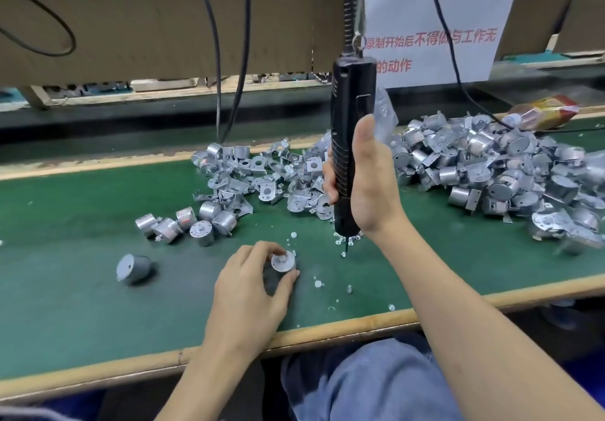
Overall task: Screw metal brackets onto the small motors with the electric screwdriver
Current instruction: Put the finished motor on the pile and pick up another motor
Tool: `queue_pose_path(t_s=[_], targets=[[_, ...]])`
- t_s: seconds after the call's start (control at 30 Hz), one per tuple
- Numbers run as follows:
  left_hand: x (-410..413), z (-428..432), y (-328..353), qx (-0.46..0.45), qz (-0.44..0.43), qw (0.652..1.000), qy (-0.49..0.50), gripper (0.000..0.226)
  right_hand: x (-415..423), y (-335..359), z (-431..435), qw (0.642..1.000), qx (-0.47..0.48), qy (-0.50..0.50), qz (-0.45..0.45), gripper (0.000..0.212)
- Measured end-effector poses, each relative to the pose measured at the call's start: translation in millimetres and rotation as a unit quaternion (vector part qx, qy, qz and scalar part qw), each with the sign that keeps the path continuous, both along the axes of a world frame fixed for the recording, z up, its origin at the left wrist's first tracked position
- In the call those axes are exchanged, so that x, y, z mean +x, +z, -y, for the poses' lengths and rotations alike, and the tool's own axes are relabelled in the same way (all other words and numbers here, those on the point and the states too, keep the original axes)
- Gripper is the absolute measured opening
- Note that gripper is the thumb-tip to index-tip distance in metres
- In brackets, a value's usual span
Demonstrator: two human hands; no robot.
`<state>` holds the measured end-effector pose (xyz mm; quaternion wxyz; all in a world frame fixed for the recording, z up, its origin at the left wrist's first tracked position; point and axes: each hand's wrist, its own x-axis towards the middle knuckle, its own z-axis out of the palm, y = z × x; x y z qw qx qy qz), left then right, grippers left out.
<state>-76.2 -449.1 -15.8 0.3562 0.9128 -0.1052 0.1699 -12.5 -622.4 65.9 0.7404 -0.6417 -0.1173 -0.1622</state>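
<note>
- Near the front edge of the green-topped bench (98, 306), about midway along it, the left hand (252, 293) rests knuckles-up on the mat. Its thumb and curled fingertips pinch a small motor (283, 262) that stands with its shaft end up.
- Right hand (366, 188): the palm faces the camera and the thumb lies straight up the tool. The fingers wrap round the ribbed lower barrel of the black electric screwdriver (352, 106), and the forearm rises from the bench's front right.
- This screwdriver hangs upright from a ring and hook overhead. Its bit points down just right of the held motor without touching it.
- Small screws (317, 284) lie scattered on the mat around the bit and beside the left hand.
- Toward the back edge, behind the hands, lies a heap of metal brackets (262, 172).
- Toward the back right corner is a larger heap of motors with brackets (491, 165).
- Left of the hands sits a cluster of loose motors (183, 224), and one motor (132, 268) lies tipped on its side.
- Behind the bench hangs a white paper notice (435, 21) with red Chinese print, partly hidden: "每次录制前要站立平视前方" and "录制开始后不得做与工作无…的动作".
</note>
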Motion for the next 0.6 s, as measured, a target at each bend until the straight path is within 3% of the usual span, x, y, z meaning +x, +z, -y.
queue_pose_path(t_s=[0.4, 0.6], targets=[[-0.6, -0.1, -7.9, 0.013, -0.01, 1.0, -0.003, 0.031, -0.9, -10.0, 2.7, 0.999, 0.035, -0.011, -0.015, 0.09], [0.1, 0.5, -9.7, 0.025, -0.014, 1.0, 0.003, 0.03, -0.3, -9.4, -1.0, 1.0, 0.022, -0.017, -0.007, 0.102]])
